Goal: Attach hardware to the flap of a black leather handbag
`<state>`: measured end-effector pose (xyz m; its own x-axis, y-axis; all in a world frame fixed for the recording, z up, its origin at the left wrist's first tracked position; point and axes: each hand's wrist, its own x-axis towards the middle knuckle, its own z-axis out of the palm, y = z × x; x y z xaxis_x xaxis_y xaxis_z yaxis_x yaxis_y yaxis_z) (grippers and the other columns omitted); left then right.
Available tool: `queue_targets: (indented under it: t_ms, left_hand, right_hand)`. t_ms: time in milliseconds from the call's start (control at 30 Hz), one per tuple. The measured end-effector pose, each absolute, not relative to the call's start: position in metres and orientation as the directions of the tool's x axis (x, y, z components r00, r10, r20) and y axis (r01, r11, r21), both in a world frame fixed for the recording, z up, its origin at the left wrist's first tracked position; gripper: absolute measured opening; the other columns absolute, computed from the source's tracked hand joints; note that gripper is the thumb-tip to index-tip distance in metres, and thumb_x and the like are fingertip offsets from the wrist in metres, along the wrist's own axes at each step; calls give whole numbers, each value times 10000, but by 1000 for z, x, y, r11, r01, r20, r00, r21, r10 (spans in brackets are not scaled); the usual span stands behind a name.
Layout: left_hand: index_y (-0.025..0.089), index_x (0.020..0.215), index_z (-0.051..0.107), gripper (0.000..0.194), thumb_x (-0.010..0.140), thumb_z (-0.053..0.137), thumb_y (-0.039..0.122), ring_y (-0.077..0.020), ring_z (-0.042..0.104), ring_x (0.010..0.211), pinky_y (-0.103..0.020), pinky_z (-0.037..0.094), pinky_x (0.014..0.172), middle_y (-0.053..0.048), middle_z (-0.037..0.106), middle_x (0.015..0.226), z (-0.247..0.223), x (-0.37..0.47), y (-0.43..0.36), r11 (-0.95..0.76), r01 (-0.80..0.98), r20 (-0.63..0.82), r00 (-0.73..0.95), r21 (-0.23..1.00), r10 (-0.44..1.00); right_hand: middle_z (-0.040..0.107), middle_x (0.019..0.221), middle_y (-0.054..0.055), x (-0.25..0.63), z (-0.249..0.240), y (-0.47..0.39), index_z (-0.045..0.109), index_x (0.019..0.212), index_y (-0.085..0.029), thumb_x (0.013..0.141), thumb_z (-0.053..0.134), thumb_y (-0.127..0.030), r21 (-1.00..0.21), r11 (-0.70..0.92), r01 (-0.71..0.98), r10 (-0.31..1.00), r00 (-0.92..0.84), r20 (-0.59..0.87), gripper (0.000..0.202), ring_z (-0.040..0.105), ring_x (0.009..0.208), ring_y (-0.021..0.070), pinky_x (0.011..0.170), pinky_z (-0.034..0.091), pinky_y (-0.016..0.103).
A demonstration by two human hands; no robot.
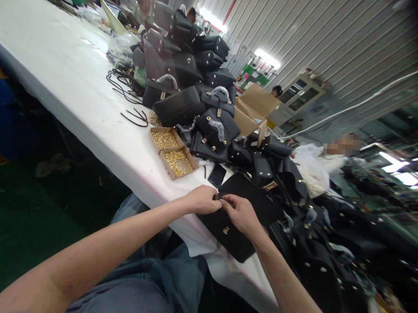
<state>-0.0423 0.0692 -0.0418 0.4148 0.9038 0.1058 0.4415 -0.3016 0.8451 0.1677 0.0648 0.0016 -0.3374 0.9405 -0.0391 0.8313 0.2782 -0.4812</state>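
Observation:
My left hand (pixel 202 199) and my right hand (pixel 241 213) meet over a flat black leather bag piece (pixel 238 239) with a small gold clasp, lying at the near edge of the white table (pixel 59 69). Both hands pinch a small dark strap end (pixel 218 196) between their fingertips, just above the bag piece. Two shallow cardboard trays of small gold fittings (pixel 172 152) sit on the table to the left, beyond my hands. A dark phone (pixel 217 174) lies flat just beyond my left hand.
A tall pile of finished black handbags (pixel 185 66) stands behind the trays. More black bags and parts (pixel 317 237) spread to the right. An open cardboard box (pixel 253 110) sits behind them. Loose black cords (pixel 123 84) lie on the table. Other people work farther back.

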Motion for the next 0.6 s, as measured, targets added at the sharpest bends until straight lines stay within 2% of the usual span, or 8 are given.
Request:
queue_targets:
  t_ms: [133,333,500,600]
  left_hand:
    - [147,813,817,277,854,596,309,-194,585,708,-301,368,627,-93,758,784,-34,-38,71,-267,476,75,384,838,920]
    - [152,817,841,245,824,646,300,-190,597,680,-291,373,598,-100,755,760,-26,-30,71,-190,541,21,303,819,953]
    - [185,854,853,254,845,675,366,-211,653,730,-300,459,668,-111,779,824,-30,-25,71,-182,566,24,275,804,961]
    - [204,892,862,238,845,676,345,-228,684,790,-305,490,711,-115,799,874,-33,-25,72,-205,590,37,284,781,958]
  right_hand:
    - [833,889,52,164,2,66,828,954,-226,989,642,-399,-403,310,861,937,-348,-22,256,748,796,254,716,485,336]
    - [848,980,70,161,-4,63,827,1020,-243,994,608,-289,-308,316,898,947,-319,41,226,776,865,258,825,517,343]
    - [842,997,60,164,-3,60,812,1028,-252,1026,587,-297,-346,334,877,938,-343,37,230,782,938,265,845,517,339]
    - [839,984,53,166,-1,60,809,1009,-246,1033,579,-291,-383,350,855,930,-366,32,236,779,921,254,832,506,335]
